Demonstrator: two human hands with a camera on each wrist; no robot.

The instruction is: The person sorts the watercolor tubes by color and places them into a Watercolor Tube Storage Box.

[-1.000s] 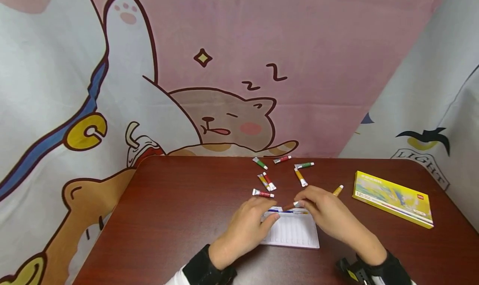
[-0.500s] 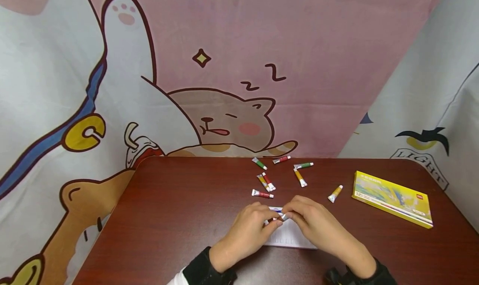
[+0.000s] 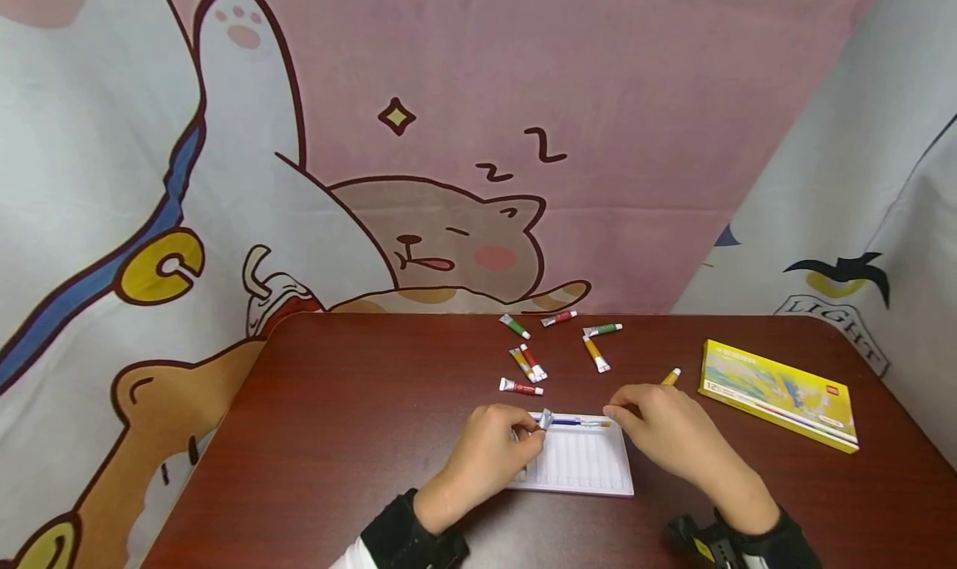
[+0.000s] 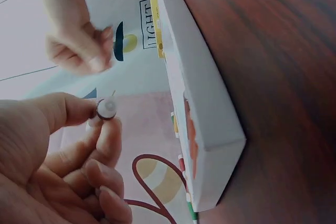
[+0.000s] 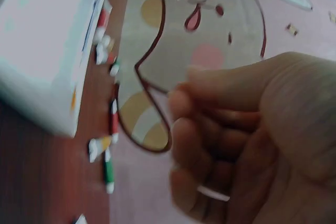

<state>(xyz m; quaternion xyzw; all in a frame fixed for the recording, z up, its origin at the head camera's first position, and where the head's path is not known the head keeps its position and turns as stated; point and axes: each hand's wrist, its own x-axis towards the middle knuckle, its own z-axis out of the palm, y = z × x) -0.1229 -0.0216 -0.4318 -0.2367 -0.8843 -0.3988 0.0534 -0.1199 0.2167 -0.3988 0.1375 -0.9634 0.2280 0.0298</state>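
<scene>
My left hand [image 3: 489, 453] pinches a small paint tube [image 3: 546, 419] between thumb and forefinger over the left part of a white palette [image 3: 586, 461]. The tube's silver crimped end points up and away in the head view. Its white cap end [image 4: 107, 108], with a dark brown band, faces the left wrist camera. My right hand [image 3: 669, 428] is off the palette's right edge, fingers loosely bent, with nothing seen in them. A blue-handled paintbrush [image 3: 571, 422] lies along the palette's far edge. An orange-red strip [image 4: 190, 140] shows at the palette's side in the left wrist view.
Several paint tubes lie beyond the palette, among them a red one [image 3: 521, 387], a yellow one [image 3: 596, 354] and a green one [image 3: 514, 326]. Another yellow tube [image 3: 671, 376] is partly hidden behind my right hand. A yellow box [image 3: 777, 399] lies at the right.
The right hand first held the brown tube, then both hands held it together. Now the left hand alone has it, and the right hand has drawn away to the right.
</scene>
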